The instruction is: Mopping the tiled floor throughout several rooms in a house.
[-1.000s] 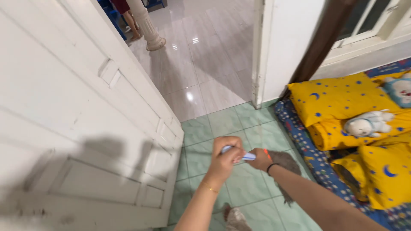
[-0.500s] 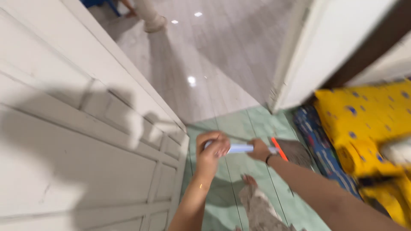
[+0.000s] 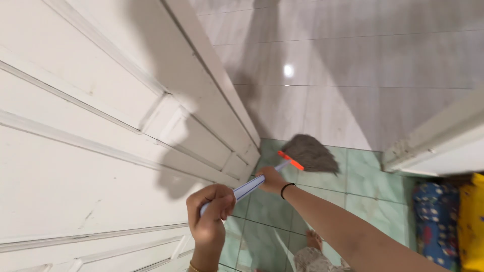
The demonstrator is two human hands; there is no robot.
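From the head camera, looking down, the person holds one broom (image 3: 282, 163) with both hands over the green tiled floor (image 3: 363, 196) beside a white panelled door (image 3: 101, 126). The left hand (image 3: 209, 216) has its fingers wrapped tight round the upper end of the pale handle (image 3: 247, 187), and the right hand (image 3: 272, 180) — a dark band on its wrist — has its fingers closed round the handle lower down, just short of the orange collar (image 3: 291, 160). The grey bristle head (image 3: 312, 153) lies spread near the line where green tiles meet the glossy grey floor (image 3: 353, 75) of the next room, close to the door's lower corner. The broom looks light, with a stiff, smooth shaft and a soft, springy head that will likely bend under pressure; a two-handed hold spaced along the shaft, as here, seems the steadiest way to take it. Counted: one broom, one door leaf, one white door frame (image 3: 433, 143) at right, two hands, and one bare foot (image 3: 313, 239) below. At the right edge lies blue and yellow patterned bedding (image 3: 443, 221) — partly cut off.
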